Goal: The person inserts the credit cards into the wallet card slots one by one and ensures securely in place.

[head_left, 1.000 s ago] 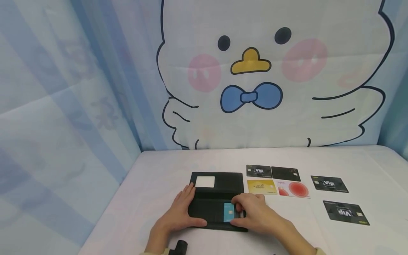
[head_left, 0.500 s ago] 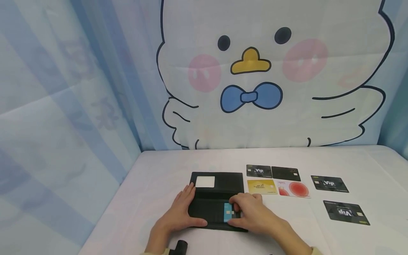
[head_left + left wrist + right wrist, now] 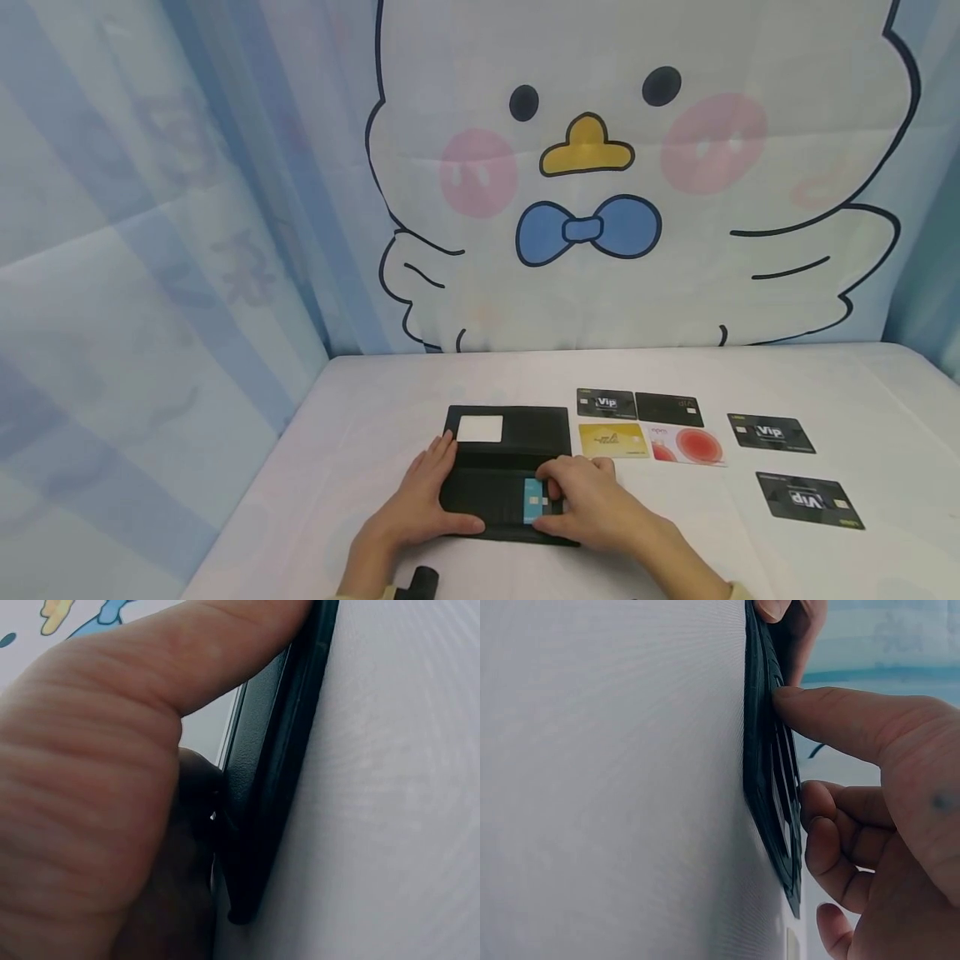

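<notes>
A black wallet (image 3: 487, 487) lies unfolded on the white table, its fold running crosswise. My left hand (image 3: 416, 500) rests on its left side, fingers extended along the edge and thumb pressing the near border; the left wrist view shows the thumb (image 3: 195, 652) over the black rim. A blue bank card (image 3: 532, 500) is partly tucked into a slot on the wallet's near half. My right hand (image 3: 600, 504) pinches that card between thumb at its near edge and index finger at its far edge. In the right wrist view the thumb (image 3: 832, 716) meets the slot layers; other fingers are curled.
Right of the wallet lie black VIP cards (image 3: 606, 403), a plain-looking black card (image 3: 669, 409), a yellow card (image 3: 613, 440) and a red-and-white card (image 3: 686, 445). Farther right are two more VIP cards (image 3: 771, 432). A printed curtain (image 3: 585, 292) hangs behind the table.
My right hand has shifted slightly left with the blue card, and less of the card shows at the slot. My left hand stays in place on the wallet.
</notes>
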A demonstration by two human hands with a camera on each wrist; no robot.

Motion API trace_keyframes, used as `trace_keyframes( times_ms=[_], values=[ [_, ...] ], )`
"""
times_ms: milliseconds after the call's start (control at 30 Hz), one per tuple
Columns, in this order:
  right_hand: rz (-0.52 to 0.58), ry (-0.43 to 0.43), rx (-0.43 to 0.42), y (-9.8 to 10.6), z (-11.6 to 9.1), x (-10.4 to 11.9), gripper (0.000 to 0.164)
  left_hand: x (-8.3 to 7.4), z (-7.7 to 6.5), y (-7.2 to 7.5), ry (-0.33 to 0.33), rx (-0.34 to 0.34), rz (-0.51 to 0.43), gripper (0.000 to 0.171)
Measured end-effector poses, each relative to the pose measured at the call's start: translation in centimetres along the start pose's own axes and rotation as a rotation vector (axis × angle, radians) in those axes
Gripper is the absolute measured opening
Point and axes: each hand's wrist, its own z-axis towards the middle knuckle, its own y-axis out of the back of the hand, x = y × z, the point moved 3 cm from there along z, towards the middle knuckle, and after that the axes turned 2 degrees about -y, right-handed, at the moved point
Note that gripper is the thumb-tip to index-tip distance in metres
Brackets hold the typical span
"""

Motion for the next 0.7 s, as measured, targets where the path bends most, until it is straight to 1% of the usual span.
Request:
trace_keyframes(
  times_ms=[300, 433, 533, 700],
  values=[
    [-0.008, -0.004, -0.004, 0.0, -0.1, -0.1, 0.045, -0.1, 0.0, 0.0, 0.009, -0.002, 0.002, 0.119],
    [-0.006, -0.014, -0.008, 0.3, -0.4, -0.3, 0.047, 0.0, 0.1, 0.0, 0.006, -0.003, 0.006, 0.119],
    [-0.015, -0.032, -0.038, 0.9, -0.8, -0.6, 0.048, -0.1, 0.2, 0.0, -0.002, -0.005, 0.004, 0.119],
    [-0.021, -0.095, -0.092, 1.9, -1.3, -1.6, 0.051, -0.2, 0.1, 0.1, -0.003, -0.006, -0.003, 0.119]
  ],
)
